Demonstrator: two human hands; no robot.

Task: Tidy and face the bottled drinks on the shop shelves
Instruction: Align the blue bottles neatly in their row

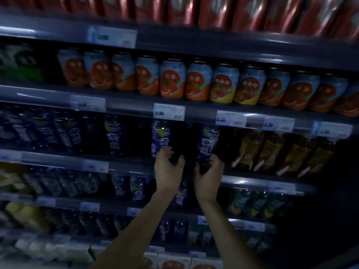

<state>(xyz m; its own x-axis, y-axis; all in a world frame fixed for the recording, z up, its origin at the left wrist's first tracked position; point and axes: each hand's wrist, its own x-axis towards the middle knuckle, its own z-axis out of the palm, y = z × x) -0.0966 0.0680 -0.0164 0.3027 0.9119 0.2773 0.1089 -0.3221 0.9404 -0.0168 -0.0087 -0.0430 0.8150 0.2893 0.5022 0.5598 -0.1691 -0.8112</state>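
Note:
Two blue-labelled drink bottles stand on the middle shelf (136, 164) in front of me. My left hand (168, 169) curls round the base of the left blue bottle (160, 137). My right hand (209, 174) wraps the base of the right blue bottle (207, 141). A dark gap lies between the two bottles. More blue bottles (112, 135) line the same shelf to the left, with gaps among them. The picture is dim and blurred.
Amber tea bottles (270, 150) stand right of my hands. Orange and peach cans (172, 81) fill the shelf above, red packs (213, 10) the top one. Lower shelves hold more blue bottles (138, 188), green-labelled bottles (258, 202) and yellow drinks (21, 212). Price tags (169, 111) line the shelf edges.

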